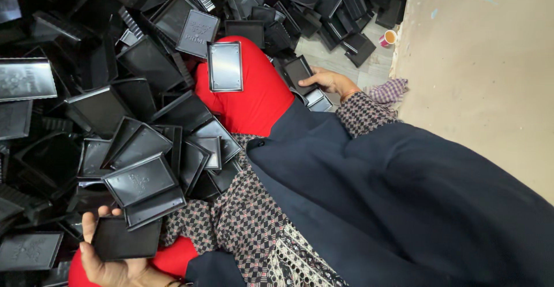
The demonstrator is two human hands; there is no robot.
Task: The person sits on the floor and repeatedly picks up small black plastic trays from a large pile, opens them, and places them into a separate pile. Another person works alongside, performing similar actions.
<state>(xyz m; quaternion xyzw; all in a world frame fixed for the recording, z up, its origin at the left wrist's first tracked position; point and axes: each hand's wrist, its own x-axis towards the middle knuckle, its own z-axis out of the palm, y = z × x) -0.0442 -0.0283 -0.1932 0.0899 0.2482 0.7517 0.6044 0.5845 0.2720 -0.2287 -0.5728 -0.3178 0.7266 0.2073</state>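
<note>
A flat black plastic lid (pixel 124 239) is grasped by the left hand (pixel 107 261) at the lower left of the frame, thumb over its edge. Another black tray (pixel 298 71) is gripped by the right hand (pixel 329 81) at upper centre. A further tray (pixel 225 66) is balanced on a red-clad knee (pixel 254 96), with heaped black trays (pixel 86 90) piled across the left.

Single head-mounted view, aimed steeply down over the wearer's lap. It sits close above the black trays (pixel 138 178) piled on the floor (pixel 490 62).
</note>
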